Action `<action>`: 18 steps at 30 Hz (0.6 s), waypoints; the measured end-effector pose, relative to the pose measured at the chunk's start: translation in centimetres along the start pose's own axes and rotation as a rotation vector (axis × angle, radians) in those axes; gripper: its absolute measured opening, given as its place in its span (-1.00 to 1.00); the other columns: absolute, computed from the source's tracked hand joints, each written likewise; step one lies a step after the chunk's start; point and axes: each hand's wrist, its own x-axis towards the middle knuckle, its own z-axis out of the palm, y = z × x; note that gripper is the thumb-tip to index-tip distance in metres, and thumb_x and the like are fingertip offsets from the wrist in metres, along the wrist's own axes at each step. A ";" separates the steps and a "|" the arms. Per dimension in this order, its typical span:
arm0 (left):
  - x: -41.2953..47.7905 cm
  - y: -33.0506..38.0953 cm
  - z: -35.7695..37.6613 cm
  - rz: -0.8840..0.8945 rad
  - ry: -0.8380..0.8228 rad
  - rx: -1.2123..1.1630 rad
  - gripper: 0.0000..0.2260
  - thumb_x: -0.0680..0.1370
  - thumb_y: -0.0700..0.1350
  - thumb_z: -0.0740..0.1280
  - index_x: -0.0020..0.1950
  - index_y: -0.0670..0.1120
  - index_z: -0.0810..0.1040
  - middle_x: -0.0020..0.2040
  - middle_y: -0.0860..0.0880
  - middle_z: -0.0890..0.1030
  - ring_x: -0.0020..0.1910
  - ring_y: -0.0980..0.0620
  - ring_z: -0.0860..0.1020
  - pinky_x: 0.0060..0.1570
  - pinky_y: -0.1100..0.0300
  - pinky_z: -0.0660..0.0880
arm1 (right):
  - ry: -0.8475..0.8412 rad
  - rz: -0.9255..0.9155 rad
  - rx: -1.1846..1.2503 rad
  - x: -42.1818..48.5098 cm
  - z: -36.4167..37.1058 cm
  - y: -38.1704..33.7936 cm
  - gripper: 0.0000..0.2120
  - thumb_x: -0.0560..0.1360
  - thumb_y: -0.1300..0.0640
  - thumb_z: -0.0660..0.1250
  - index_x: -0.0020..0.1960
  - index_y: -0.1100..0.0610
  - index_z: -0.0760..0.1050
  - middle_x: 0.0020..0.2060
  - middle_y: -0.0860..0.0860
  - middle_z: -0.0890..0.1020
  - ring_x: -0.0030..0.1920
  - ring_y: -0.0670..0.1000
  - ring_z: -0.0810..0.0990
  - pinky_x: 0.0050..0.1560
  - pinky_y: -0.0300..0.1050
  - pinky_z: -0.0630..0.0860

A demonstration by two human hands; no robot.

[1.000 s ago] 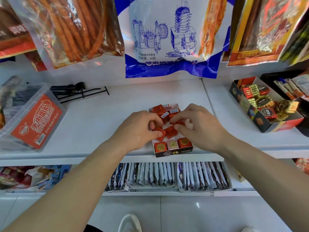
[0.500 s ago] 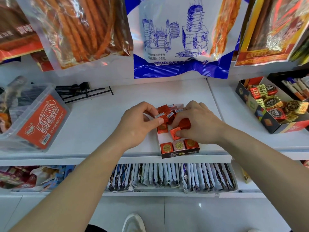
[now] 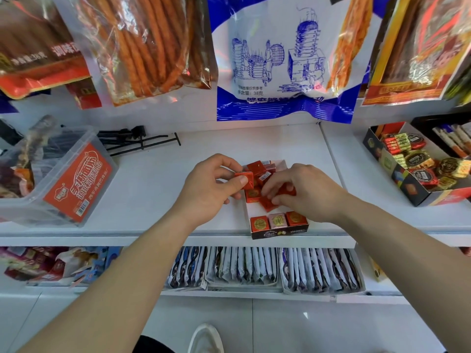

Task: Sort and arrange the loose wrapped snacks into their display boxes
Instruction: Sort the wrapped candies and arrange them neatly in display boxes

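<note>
- White shelf (image 3: 153, 189) carried the small display box (image 3: 279, 231) at its front edge.
- Left hand (image 3: 206, 192) pinched a red wrapped snack (image 3: 249, 180) at the box's left edge; right hand (image 3: 305, 194) gripped another inside it.
- Each would sit best label-up, snug behind the neat front row (image 3: 277, 221).

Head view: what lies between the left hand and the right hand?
Head view shows red snacks heaped in the box, between left hand and right hand.

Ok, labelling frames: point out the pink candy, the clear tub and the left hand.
pink candy (image 3: 277, 220): head view, top face.
clear tub (image 3: 76, 184): head view, red label.
left hand (image 3: 211, 191): head view, back of hand.
</note>
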 end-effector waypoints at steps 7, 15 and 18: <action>-0.1 -0.5 -0.1 -0.009 0.015 0.023 -0.88 0.53 -0.16 0.44 0.02 -0.04 0.56 -0.16 -0.02 0.71 -0.29 0.09 0.65 -0.30 0.23 0.53 | 0.055 0.000 -0.070 0.9 0.6 -0.3 -0.79 0.53 0.07 0.40 0.14 -0.13 0.63 0.05 -0.19 0.68 -0.06 -0.24 0.52 0.00 -0.33 0.40; 0.0 -1.1 -0.7 -0.015 0.026 0.047 -0.89 0.53 -0.13 0.44 0.01 0.00 0.56 -0.17 0.00 0.71 -0.24 0.07 0.65 -0.23 0.16 0.54 | -0.101 0.028 -0.116 1.3 -0.4 -0.7 -0.74 0.49 0.08 0.45 0.16 -0.12 0.61 0.03 -0.25 0.65 0.02 -0.23 0.55 0.10 -0.30 0.44; 0.1 -1.1 -0.8 -0.017 0.035 0.045 -0.88 0.54 -0.14 0.43 0.04 0.01 0.57 -0.14 0.01 0.70 -0.25 0.07 0.66 -0.22 0.16 0.56 | -0.075 0.053 -0.033 1.2 -0.3 -0.6 -0.74 0.44 0.11 0.50 0.09 -0.12 0.62 -0.08 -0.28 0.60 -0.07 -0.29 0.56 -0.01 -0.39 0.41</action>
